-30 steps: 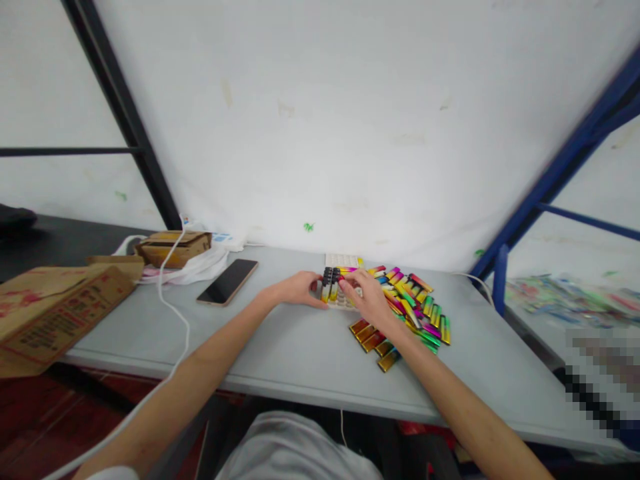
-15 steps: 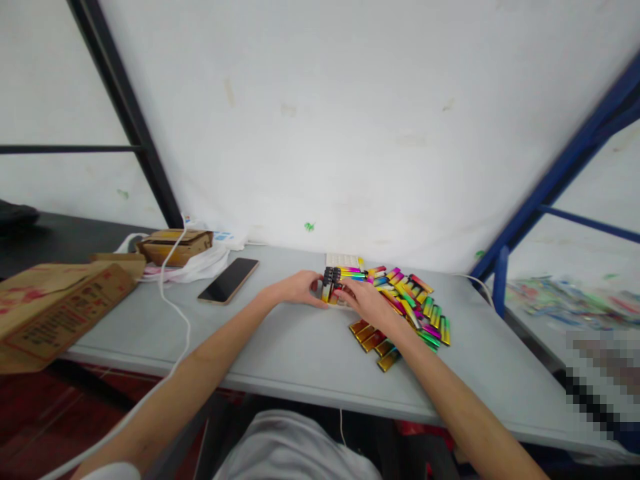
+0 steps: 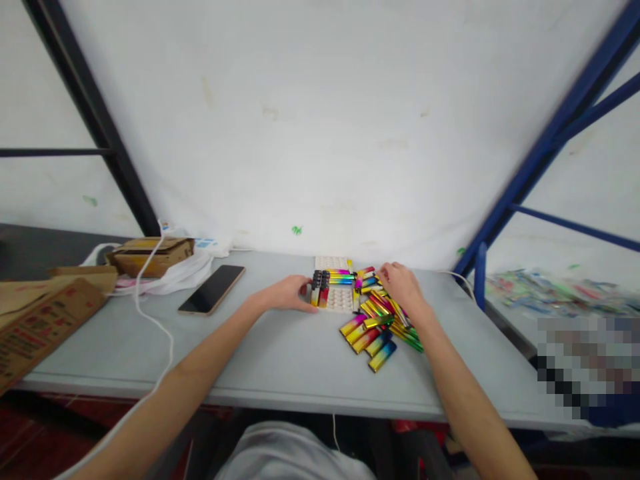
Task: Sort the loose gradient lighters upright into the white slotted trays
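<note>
My left hand (image 3: 287, 294) curls round the left end of a white tray with rows of round holes (image 3: 341, 300). Its thumb and fingers grip a short row of standing lighters (image 3: 320, 288), shiny and colourful with black tops. Other lighters (image 3: 341, 276) reach across the tray's middle. My right hand (image 3: 401, 287) is over the heap of loose lighters (image 3: 379, 308) on the right, with bent fingers close together and tips down among them. Whatever those fingertips hold is hidden.
The grey table (image 3: 260, 373) stands against a white wall. A phone (image 3: 213, 289) lies left of my hands. Farther left are a small cardboard box (image 3: 153, 257), a larger carton (image 3: 55, 317) and a white cable (image 3: 170, 337). A blue metal frame (image 3: 483, 267) rises at right.
My right hand has left the standing lighters and moved right to the loose heap. More tray holes now show. My left hand keeps its place at the tray, while the view has shifted slightly.
</note>
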Available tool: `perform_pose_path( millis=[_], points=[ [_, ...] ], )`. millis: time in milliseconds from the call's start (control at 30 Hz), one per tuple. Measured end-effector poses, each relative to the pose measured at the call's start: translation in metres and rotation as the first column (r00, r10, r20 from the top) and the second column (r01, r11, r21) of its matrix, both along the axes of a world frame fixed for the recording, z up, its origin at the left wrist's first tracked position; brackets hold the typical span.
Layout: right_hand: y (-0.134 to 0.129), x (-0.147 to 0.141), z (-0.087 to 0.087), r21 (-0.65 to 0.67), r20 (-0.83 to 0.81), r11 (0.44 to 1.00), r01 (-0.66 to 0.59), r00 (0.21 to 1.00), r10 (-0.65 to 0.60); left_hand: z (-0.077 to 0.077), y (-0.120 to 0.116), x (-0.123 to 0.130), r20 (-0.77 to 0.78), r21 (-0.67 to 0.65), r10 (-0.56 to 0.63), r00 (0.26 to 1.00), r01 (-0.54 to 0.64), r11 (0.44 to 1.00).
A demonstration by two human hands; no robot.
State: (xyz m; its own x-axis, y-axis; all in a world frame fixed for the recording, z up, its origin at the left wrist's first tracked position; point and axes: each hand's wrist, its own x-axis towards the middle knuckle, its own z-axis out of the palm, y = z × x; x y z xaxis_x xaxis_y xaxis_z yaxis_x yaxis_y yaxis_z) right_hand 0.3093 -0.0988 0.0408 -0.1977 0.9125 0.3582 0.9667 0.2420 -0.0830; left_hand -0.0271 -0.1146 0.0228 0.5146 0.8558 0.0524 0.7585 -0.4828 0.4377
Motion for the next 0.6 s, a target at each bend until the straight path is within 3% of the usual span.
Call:
perform_pose_path(
  millis=[67,167,333,467,600],
  points=[
    [0.003,0.018,0.002,-0.065,0.017,0.995,0.071,0.997,-0.070,0.001,0.000,0.000,-0.009,0.001,-0.001,1.000,0.001,1.000],
    [0.005,0.031,0.004,-0.215,0.031,0.974,0.067,0.998,-0.062,0.001,-0.001,0.000,-0.018,-0.005,-0.012,1.000,0.011,1.000],
    [0.002,0.023,0.000,-0.373,0.138,0.921,0.109,0.989,-0.061,0.001,0.001,0.000,-0.039,0.009,-0.010,0.999,0.011,1.000],
    [-0.002,0.014,-0.005,-0.264,0.104,0.956,0.125,0.990,-0.101,0.000,0.001,0.000,-0.046,0.003,0.003,0.999,-0.003,1.000],
    [0.000,0.008,-0.002,0.058,-0.149,0.990,0.129,0.982,-0.120,0.000,0.001,0.000,-0.038,0.005,-0.010,0.999,0.010,1.000]
  ],
)
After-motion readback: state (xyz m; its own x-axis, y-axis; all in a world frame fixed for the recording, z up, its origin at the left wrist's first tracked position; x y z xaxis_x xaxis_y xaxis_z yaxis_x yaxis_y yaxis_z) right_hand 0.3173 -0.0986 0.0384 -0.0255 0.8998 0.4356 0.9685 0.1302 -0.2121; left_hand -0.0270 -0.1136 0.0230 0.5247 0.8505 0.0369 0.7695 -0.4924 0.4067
